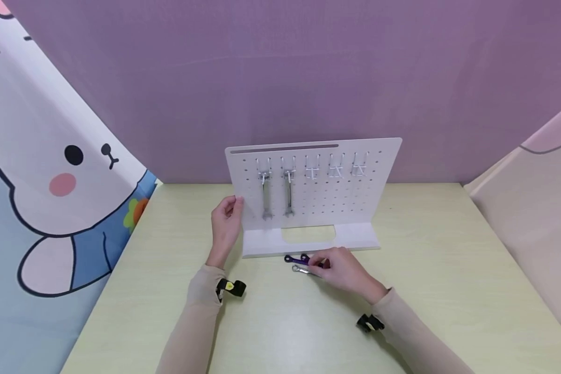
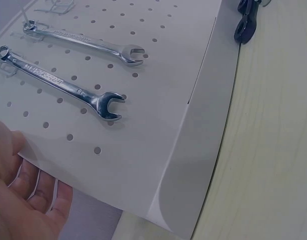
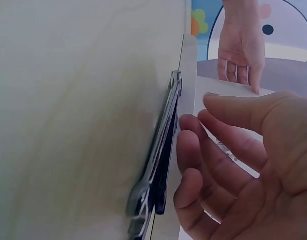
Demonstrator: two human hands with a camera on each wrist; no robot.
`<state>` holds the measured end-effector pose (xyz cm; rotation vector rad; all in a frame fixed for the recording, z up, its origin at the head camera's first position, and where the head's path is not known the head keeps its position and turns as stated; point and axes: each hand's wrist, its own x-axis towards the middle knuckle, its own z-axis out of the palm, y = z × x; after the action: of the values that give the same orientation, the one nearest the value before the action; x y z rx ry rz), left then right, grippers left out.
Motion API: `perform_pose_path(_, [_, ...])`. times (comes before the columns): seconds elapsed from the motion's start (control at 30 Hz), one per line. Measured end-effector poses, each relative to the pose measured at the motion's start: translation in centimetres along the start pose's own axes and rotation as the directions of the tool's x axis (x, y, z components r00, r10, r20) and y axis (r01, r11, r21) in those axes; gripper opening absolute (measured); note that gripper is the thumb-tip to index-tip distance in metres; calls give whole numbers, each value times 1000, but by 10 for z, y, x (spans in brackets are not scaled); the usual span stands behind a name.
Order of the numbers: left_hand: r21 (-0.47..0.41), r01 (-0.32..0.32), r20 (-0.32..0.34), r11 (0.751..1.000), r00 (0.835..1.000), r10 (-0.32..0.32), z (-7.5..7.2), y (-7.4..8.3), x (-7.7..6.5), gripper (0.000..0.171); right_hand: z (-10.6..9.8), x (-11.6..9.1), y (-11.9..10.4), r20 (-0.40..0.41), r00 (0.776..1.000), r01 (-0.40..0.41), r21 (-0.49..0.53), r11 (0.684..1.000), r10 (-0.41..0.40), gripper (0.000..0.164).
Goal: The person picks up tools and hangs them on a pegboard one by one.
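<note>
My left hand (image 1: 225,224) holds the left edge of a white pegboard stand (image 1: 327,200), thumb on its front face and fingers behind. Two silver combination wrenches, one nearer the left edge (image 2: 63,85) and one beside it (image 2: 83,41), hang by their ring ends from hooks, open ends down. On the table before the base lie a silver wrench (image 1: 296,268) and dark purple wrenches (image 1: 290,259), close together. Over their right ends is my right hand (image 1: 341,267); in the right wrist view its fingers are loosely bent beside the wrenches, thumb apart, with nothing between.
Three bare wire hooks, including a middle one (image 1: 335,170), stick out of the board to the right of the hanging wrenches. The pale wooden table (image 1: 444,259) reaches back to a purple wall (image 1: 308,78). A cartoon-print cloth (image 1: 32,156) hangs at the left.
</note>
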<state>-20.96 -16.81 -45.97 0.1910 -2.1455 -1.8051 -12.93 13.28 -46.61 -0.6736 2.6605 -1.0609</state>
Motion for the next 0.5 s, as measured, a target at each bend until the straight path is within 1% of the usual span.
perform_pose_path(0.17, [5,-11,-2,1000,1000,11,-1,2,0,30,0,-5,2,7,1000,19,-51,998,-19,6])
perform_pose_path(0.33, [7,-4,1,1000,1000,4,-1,4,0,31,-1,-6,1,27,999,33,-98,995,-31,8])
perform_pose_path(0.5, [10,3,3,1000,1000,-3,-1,2,-1,31,-1,-9,-2,61,998,-3,-106,994,10,6])
